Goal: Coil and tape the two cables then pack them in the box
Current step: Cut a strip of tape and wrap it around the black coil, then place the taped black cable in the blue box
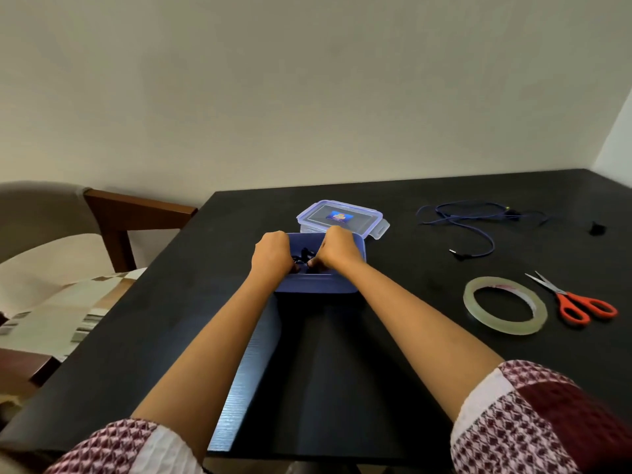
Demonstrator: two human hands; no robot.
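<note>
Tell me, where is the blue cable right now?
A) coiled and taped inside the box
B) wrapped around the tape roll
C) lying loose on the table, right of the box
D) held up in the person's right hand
C: the blue cable sprawls uncoiled on the table, right of the box, while both hands are at the box.

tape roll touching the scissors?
Apart. The head view shows a strip of bare black table between the tape roll and the red-handled scissors.
</note>
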